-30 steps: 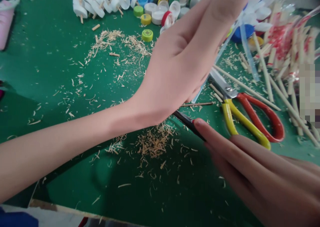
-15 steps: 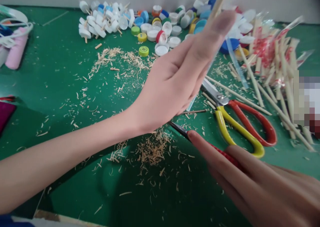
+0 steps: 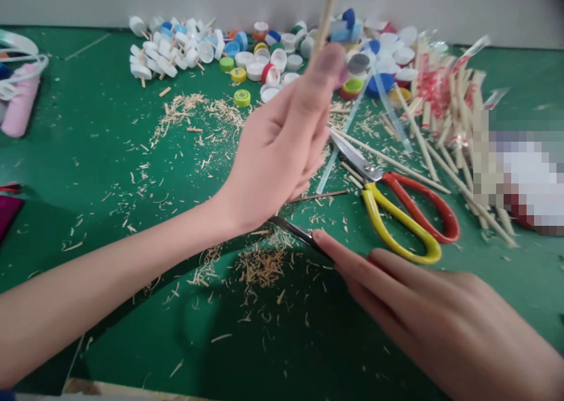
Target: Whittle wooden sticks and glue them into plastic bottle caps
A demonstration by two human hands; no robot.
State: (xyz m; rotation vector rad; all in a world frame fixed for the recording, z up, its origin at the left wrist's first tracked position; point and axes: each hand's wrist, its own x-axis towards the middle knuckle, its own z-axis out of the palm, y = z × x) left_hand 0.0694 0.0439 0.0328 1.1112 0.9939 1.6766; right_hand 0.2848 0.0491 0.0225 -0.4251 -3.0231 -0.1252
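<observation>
In the head view, the left hand point(image 3: 282, 148) is raised over the green counter point(image 3: 66, 130), its fingers clamped on a pale wooden stick point(image 3: 328, 16) that slants up past the thumb; its lower part is hidden behind the hand. The right hand point(image 3: 423, 301) has its fingers closed around a knife point(image 3: 293, 231), one finger laid along it. The dark blade points toward the left wrist; whether it touches the stick cannot be told. Shavings point(image 3: 262, 266) lie heaped below the blade and scattered around. Just beyond the right hand rest scissors point(image 3: 371, 170) with yellow and red handles. Bottle caps point(image 3: 255, 72) crowd the back, with wrapped sticks point(image 3: 449, 89) to their right.
</observation>
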